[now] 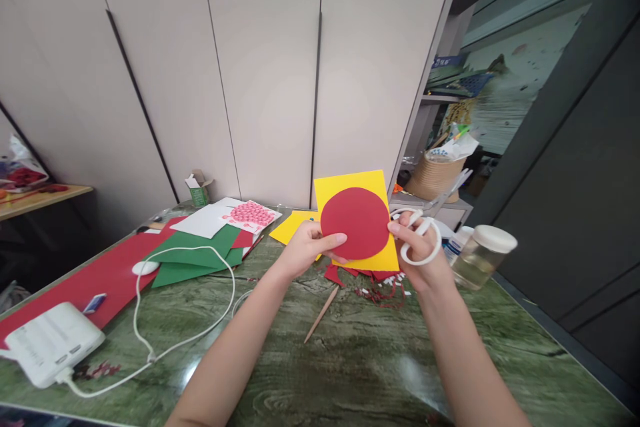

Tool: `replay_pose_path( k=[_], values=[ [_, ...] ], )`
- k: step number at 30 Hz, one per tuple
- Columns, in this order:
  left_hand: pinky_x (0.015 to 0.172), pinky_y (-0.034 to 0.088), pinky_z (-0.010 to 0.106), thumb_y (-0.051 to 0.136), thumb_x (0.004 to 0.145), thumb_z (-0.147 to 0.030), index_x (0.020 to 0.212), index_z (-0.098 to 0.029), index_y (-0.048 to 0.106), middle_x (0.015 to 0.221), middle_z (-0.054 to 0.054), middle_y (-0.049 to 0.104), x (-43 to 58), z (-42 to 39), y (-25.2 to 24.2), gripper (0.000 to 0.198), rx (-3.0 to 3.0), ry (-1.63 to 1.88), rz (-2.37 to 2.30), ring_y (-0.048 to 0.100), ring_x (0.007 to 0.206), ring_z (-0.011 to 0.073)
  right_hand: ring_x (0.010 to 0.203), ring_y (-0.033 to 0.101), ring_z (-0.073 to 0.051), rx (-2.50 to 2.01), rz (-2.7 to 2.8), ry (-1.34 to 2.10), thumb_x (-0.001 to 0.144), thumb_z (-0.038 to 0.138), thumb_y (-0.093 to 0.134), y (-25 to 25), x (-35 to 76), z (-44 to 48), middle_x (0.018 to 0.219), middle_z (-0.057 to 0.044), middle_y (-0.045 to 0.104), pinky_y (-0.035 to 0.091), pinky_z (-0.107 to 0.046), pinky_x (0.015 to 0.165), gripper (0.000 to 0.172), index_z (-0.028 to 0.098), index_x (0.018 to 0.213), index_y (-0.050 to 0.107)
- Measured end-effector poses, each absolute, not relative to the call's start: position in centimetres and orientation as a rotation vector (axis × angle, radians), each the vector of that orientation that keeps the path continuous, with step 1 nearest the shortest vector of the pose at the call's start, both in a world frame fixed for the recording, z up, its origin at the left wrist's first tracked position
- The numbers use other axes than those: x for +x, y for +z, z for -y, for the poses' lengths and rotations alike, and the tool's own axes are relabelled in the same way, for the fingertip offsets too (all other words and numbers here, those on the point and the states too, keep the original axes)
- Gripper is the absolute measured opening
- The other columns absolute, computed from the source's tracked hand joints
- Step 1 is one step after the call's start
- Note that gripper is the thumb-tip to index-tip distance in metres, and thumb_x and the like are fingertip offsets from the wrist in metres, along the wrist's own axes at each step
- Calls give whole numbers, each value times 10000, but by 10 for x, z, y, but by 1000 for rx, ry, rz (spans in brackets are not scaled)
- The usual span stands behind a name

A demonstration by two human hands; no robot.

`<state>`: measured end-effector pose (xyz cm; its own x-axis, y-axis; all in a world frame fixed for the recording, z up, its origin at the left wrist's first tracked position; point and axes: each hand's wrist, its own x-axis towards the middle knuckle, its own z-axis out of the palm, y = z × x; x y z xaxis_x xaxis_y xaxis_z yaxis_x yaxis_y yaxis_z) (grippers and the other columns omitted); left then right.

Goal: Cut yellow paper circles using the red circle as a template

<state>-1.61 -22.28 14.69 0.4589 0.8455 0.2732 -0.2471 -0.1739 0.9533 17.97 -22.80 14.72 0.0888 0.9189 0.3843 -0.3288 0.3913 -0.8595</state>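
Observation:
Above the table, my left hand point(306, 247) pinches the lower left of a red paper circle point(355, 221), its thumb lying on the red face. Behind the circle shows a sheet of yellow paper point(350, 179), held up together with it. My right hand point(423, 250) closes on the right edge of the papers. White-handled scissors point(439, 247) hang on that same hand, their blades pointing up and to the right, away from the paper. Below the papers lie red paper scraps point(334, 275) and a wooden stick point(321, 315) with a pointed end.
Green paper point(200, 257), a long red sheet point(80, 280) and a pink-patterned card point(251, 213) lie at left. A white power bank point(55, 343) with a looping cable stands front left. At right is a lidded jar of liquid point(483, 257); a woven basket point(434, 177) sits behind.

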Motion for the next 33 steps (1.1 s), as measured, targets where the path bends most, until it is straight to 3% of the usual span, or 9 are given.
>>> replay_pose_path(
  k=[18, 23, 33],
  values=[
    [633, 558, 272, 667, 715, -292, 943, -152, 698, 910, 68, 705, -17, 220, 145, 270, 1409, 1081, -541, 648, 739, 166, 493, 483, -122, -728, 1125, 977, 628, 236, 743, 146, 182, 226, 576, 41, 528, 322, -256, 460, 272, 213, 661, 474],
    [630, 557, 277, 674, 703, -305, 935, -145, 698, 916, 74, 704, -16, 220, 145, 283, 1406, 1081, -547, 650, 746, 175, 465, 444, -103, -727, 1120, 983, 633, 223, 743, 147, 182, 227, 553, 50, 498, 309, -250, 450, 263, 207, 660, 482],
    [567, 542, 250, 666, 711, -283, 861, -129, 704, 842, 70, 706, -15, 217, 142, 219, 1399, 1100, -548, 626, 625, 137, 517, 481, -115, -702, 1109, 985, 641, 188, 721, 144, 180, 226, 584, 46, 501, 329, -245, 473, 251, 208, 671, 473]
  ],
)
